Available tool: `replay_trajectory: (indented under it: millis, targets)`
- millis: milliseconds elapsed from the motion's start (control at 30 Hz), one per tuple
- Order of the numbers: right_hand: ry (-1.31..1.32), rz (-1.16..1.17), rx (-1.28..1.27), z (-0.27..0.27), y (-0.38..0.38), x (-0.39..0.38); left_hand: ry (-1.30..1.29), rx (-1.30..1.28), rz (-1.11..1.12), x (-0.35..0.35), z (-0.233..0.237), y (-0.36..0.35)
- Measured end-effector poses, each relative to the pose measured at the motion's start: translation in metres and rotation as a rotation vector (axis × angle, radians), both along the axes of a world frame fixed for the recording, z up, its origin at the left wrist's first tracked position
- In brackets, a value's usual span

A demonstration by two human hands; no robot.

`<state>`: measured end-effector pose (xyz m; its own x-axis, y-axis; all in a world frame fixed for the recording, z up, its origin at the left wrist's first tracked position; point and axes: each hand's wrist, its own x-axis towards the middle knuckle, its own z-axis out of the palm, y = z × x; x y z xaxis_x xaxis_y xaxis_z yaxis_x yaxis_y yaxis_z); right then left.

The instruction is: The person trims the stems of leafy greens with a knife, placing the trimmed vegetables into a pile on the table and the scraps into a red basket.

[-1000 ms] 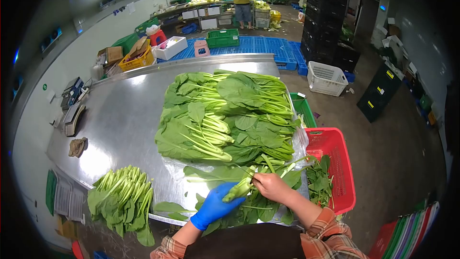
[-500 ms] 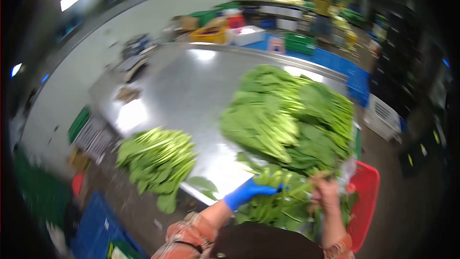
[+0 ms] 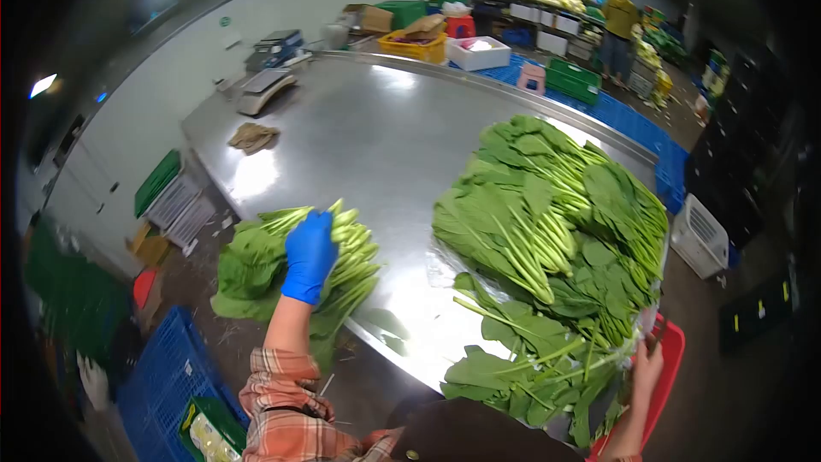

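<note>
My left hand, in a blue glove, lies over the smaller pile of leafy greens at the table's left front edge, its fingers curled around pale stems. Part of those stems is hidden under the glove. My bare right hand is closed beside the loose leafy greens at the front right. A thin dark object sticks up from its fingers, too small to name. Behind these leaves rises a larger heap of leafy greens, stems facing the front right.
The steel table carries a scale and a brown cloth. A red bin stands by my right hand, a white basket beyond. Blue crates are at lower left. A person stands far back.
My left hand has moved left, from the loose greens at the front to the smaller pile. My right hand has shifted right and down, toward the red bin. The view has turned slightly.
</note>
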<state>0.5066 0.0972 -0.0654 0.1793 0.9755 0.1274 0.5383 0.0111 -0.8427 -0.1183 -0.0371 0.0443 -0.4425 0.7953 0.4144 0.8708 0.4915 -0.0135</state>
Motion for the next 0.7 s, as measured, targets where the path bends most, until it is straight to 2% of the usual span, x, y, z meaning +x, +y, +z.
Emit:
replay_trajectory:
  millis: [33, 100, 133, 167, 200, 233, 300, 367, 467, 533, 600, 633, 700]
  targets:
    - [0.013, 0.008, 0.016, 0.004, -0.002, -0.02, -0.077, -0.09, 0.038, -0.02, -0.043, -0.001]
    - [-0.026, 0.031, -0.136, 0.022, -0.008, -0.06, -0.218, -0.216, 0.135, -0.029, -0.124, -0.015]
    - [-0.018, 0.079, -0.088, 0.026, -0.009, -0.079, -0.305, -0.334, 0.165, -0.039, -0.168, -0.026]
    - [0.048, 0.167, -0.062, 0.015, -0.006, -0.088, -0.247, -0.323, 0.214, -0.006, -0.159, -0.033]
    - [0.131, 0.191, -0.207, 0.018, -0.006, -0.103, -0.171, -0.318, 0.174, -0.003, -0.168, -0.038]
    - [0.013, 0.267, -0.025, 0.011, -0.005, -0.117, -0.171, -0.288, 0.143, -0.005, -0.171, -0.04]
    - [-0.232, 0.411, 0.184, 0.003, -0.001, -0.142, -0.305, -0.232, 0.135, -0.01, -0.159, -0.037]
    - [-0.248, 0.416, 0.228, -0.006, 0.006, -0.171, -0.105, -0.025, 0.054, -0.008, -0.152, -0.031]
    - [-0.384, 0.406, 0.152, -0.005, 0.017, -0.208, -0.136, 0.362, -0.222, 0.033, -0.129, 0.001]
    - [-0.368, 0.383, 0.196, -0.001, 0.024, -0.225, -0.319, 0.427, -0.432, 0.087, -0.102, 0.021]
    - [-0.371, 0.379, 0.142, 0.003, 0.035, -0.236, -0.538, 0.479, -0.615, 0.131, -0.102, 0.036]
    - [-0.405, 0.418, 0.065, 0.004, 0.039, -0.238, -0.578, 0.452, -0.697, 0.148, -0.11, 0.043]
    - [-0.307, 0.447, 0.155, -0.006, 0.047, -0.233, -0.604, 0.357, -0.758, 0.184, -0.107, 0.052]
